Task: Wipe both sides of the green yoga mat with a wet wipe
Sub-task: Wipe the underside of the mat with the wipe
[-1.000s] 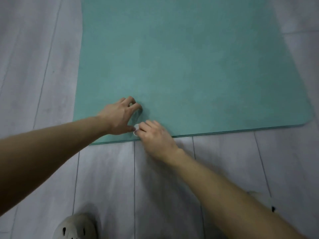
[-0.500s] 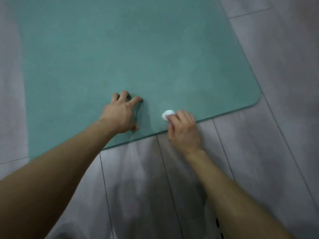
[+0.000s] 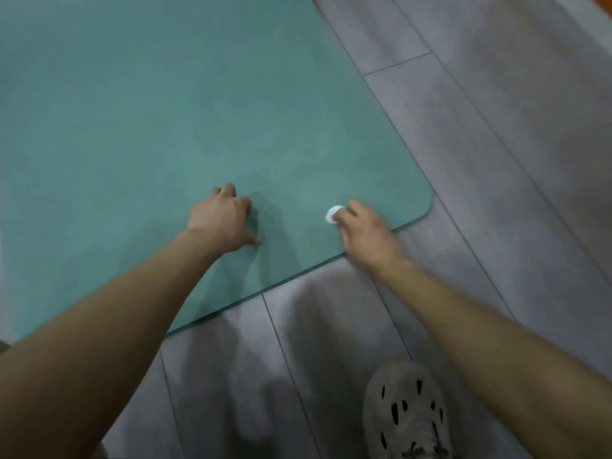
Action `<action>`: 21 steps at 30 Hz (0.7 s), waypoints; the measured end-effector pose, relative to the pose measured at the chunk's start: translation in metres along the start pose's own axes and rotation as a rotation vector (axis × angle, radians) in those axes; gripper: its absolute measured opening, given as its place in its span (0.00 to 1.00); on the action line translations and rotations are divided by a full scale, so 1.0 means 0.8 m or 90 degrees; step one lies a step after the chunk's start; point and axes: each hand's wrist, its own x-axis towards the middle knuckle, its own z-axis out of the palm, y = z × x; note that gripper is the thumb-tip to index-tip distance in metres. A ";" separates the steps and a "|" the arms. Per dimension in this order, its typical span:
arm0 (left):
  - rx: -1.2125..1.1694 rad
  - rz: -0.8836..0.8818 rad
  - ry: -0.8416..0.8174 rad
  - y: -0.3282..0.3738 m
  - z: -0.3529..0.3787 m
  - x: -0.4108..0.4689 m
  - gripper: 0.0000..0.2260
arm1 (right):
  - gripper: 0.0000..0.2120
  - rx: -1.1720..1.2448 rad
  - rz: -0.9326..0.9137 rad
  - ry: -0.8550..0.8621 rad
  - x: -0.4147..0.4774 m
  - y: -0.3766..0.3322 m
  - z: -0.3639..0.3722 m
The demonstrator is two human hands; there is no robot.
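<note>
The green yoga mat (image 3: 172, 120) lies flat on the floor and fills the upper left of the head view. Its near right corner is rounded. My left hand (image 3: 222, 220) presses down on the mat near its front edge, fingertips and thumb touching the surface. To the right, my right hand (image 3: 364, 230) pinches a small balled white wet wipe (image 3: 332, 214) against the mat, close to the near right corner. Most of the wipe is hidden under my fingers.
Grey wood-look floor planks (image 3: 496, 160) surround the mat on the right and in front. A beige perforated shoe (image 3: 404, 415) stands on the floor at the bottom right, below my right forearm.
My right hand has slid with the wipe to the right along the mat's front edge, away from my left hand. The camera view has swung to the right; the left hand stays pressed down.
</note>
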 end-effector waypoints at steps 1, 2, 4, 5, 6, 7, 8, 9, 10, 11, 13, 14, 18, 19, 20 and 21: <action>-0.020 0.003 0.011 0.011 -0.005 0.011 0.35 | 0.10 -0.052 0.113 0.011 0.012 0.043 -0.022; -0.039 0.005 0.017 0.022 -0.010 0.023 0.38 | 0.11 -0.094 0.175 -0.015 0.024 0.079 -0.044; -0.065 0.004 0.015 0.046 -0.019 0.045 0.46 | 0.11 -0.120 0.153 -0.121 0.049 0.119 -0.080; -0.071 0.001 0.010 0.057 -0.024 0.057 0.50 | 0.11 -0.118 0.098 -0.189 0.060 0.121 -0.096; -0.072 -0.004 0.003 0.067 -0.031 0.069 0.54 | 0.11 -0.117 0.037 -0.247 0.069 0.116 -0.109; -0.071 -0.010 -0.006 0.076 -0.037 0.082 0.58 | 0.11 -0.120 -0.023 -0.287 0.075 0.107 -0.122; -0.067 -0.015 -0.019 0.083 -0.042 0.094 0.62 | 0.12 -0.121 -0.077 -0.311 0.077 0.098 -0.131; -0.065 -0.019 -0.037 0.090 -0.047 0.104 0.66 | 0.13 -0.114 -0.124 -0.324 0.076 0.092 -0.139; -0.065 -0.022 -0.057 0.094 -0.049 0.114 0.69 | 0.14 -0.105 -0.159 -0.329 0.074 0.089 -0.140; -0.063 -0.025 -0.073 0.097 -0.050 0.123 0.71 | 0.14 -0.096 -0.180 -0.325 0.071 0.089 -0.138; -0.055 -0.025 -0.090 0.097 -0.047 0.134 0.72 | 0.12 -0.067 -0.196 -0.295 0.068 0.092 -0.118; -0.051 -0.024 -0.090 0.095 -0.045 0.136 0.73 | 0.11 -0.050 -0.199 -0.277 0.066 0.093 -0.105; -0.039 -0.026 -0.094 0.093 -0.040 0.141 0.74 | 0.06 0.048 -0.352 -0.262 0.070 0.103 -0.064; -0.033 -0.026 -0.095 0.094 -0.040 0.141 0.74 | 0.06 0.050 -0.403 -0.267 0.090 0.115 -0.066; -0.028 -0.025 -0.096 0.094 -0.040 0.140 0.74 | 0.07 0.032 -0.406 -0.258 0.119 0.132 -0.066; -0.022 -0.023 -0.093 0.094 -0.040 0.140 0.74 | 0.08 0.004 -0.365 -0.207 0.154 0.153 -0.069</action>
